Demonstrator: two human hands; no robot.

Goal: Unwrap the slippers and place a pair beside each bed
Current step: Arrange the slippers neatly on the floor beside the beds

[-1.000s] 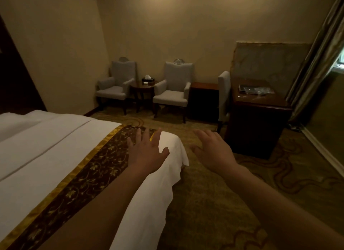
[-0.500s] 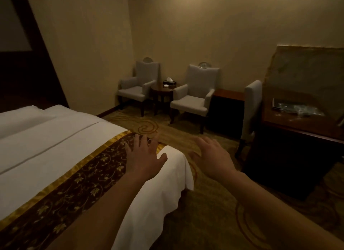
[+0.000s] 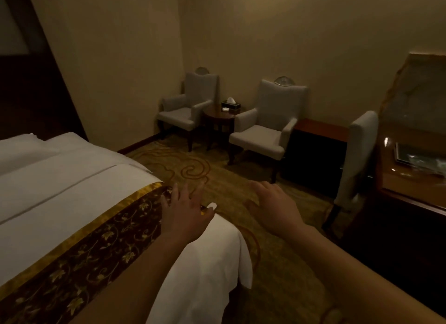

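Observation:
A bed point(image 3: 60, 191) with white linen and a brown-and-gold runner fills the lower left. My left hand point(image 3: 184, 211) hovers over the runner at the bed's foot corner, fingers spread and holding nothing. My right hand point(image 3: 272, 204) is stretched out over the patterned carpet to the right of the bed, fingers relaxed and empty. No slippers can be made out. On the dark desk point(image 3: 410, 193) at the right edge lie clear-wrapped items point(image 3: 420, 158), too dim to identify.
Two grey armchairs point(image 3: 263, 128) flank a small round table point(image 3: 218, 121) with a tissue box against the far wall. A low dark cabinet point(image 3: 318, 150) and a grey desk chair point(image 3: 359, 155) stand right of them. Patterned carpet point(image 3: 193, 169) lies between bed and chairs.
My view has swung left and moved forward, so the desk has slid towards the right edge. Both hands stay outstretched and empty, now nearer the bed's foot corner.

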